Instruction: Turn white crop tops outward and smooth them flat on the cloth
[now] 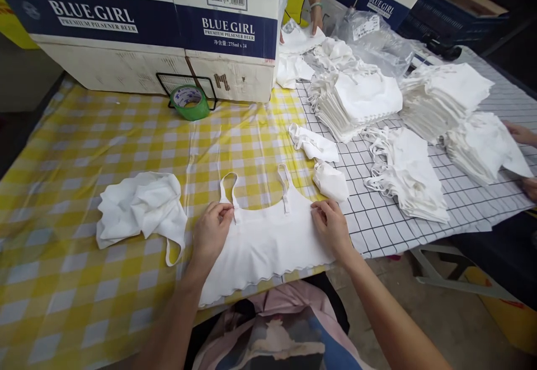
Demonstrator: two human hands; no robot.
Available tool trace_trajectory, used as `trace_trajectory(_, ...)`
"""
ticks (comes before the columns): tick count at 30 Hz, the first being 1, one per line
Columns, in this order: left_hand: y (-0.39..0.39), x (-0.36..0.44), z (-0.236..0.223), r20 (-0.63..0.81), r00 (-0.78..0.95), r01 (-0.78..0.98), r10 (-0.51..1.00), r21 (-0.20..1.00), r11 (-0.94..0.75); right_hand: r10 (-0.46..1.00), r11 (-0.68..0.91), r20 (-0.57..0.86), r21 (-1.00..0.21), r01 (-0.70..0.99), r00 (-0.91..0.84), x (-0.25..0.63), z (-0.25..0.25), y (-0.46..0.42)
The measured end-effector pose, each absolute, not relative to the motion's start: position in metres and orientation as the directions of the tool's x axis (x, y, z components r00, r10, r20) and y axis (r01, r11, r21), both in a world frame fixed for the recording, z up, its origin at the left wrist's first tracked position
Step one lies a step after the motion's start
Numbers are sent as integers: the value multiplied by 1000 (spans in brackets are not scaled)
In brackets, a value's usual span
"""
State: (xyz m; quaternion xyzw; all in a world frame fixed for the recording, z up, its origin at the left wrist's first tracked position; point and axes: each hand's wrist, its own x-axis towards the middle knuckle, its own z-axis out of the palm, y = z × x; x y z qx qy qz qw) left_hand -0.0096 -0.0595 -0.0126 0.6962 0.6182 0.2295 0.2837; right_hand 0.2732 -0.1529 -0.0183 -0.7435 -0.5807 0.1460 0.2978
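Observation:
A white cropped camisole top [268, 241] with two thin straps lies spread on the table's near edge, its wavy hem towards me. My left hand [212, 233] is closed on its upper left edge, fingers pinched beside the left strap. At the upper right edge, my right hand [331, 224] pinches the fabric between thumb and fingers. To the left lies a crumpled white garment [142, 208] with one strap loop hanging towards me. Just beyond my right hand are a small white bundle [330, 181] and another rumpled white piece [314, 143].
Beer cartons [159, 29] stand at the back, with a green tape roll [191, 103] before them. Stacked white garments [356, 99] fill the right side, near a clear plastic bag [373, 40]. Co-workers' hands [316, 18] handle white pieces at the back and far right.

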Motion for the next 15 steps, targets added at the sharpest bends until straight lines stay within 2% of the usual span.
trace_trajectory(4, -64, -16, -12, -98, 111, 620, 989, 784, 8, 943, -147, 135, -647, 748, 303, 276, -17, -160)
trace_trajectory(6, -70, -18, -10, -51, 98, 603, 994, 797, -19, 941, -146, 136, -661, 736, 309, 276, -16, -164)
trace_trajectory(10, -87, -20, -6, 119, 77, 731, 990, 669, -137, 940, -161, 121, -669, 726, 320, 275, -15, -169)
trace_trajectory(15, -112, -33, -2, 175, 22, 860, 984, 498, -107, 935, -180, 118, -654, 735, 334, 280, -14, -175)
